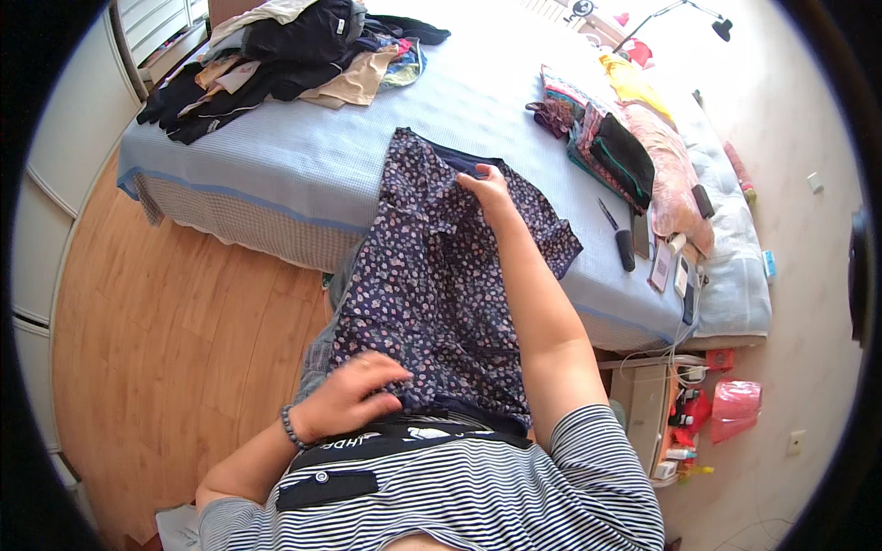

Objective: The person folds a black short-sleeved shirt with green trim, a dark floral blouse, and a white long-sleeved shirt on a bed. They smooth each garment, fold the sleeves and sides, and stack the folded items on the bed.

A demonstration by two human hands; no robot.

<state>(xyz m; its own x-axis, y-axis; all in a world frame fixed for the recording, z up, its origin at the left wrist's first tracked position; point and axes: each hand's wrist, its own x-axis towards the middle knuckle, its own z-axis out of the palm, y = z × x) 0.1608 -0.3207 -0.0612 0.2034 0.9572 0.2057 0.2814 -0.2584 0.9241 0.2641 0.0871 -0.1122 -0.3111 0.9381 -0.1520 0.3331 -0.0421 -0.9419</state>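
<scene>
A dark blue flowered shirt (432, 275) lies spread from the near edge of the bed (276, 184) down to the person's lap, its neck end up on the blue cover; the right hand (487, 191) is at the neckline, thumb and fingers against the cloth, though I cannot tell whether they pinch it; the left hand (356, 395) is over the lower end near the waist, fingers loosely spread and gripping nothing, with a beaded bracelet (292, 428) on the wrist; right of the shirt lie a black-handled tool (625, 250) and a phone (661, 266), with folded clothes (620, 156) beyond them; a heap of clothes (294, 64) sits at the far left of the bed; wooden floor (202, 340) shows below.
</scene>
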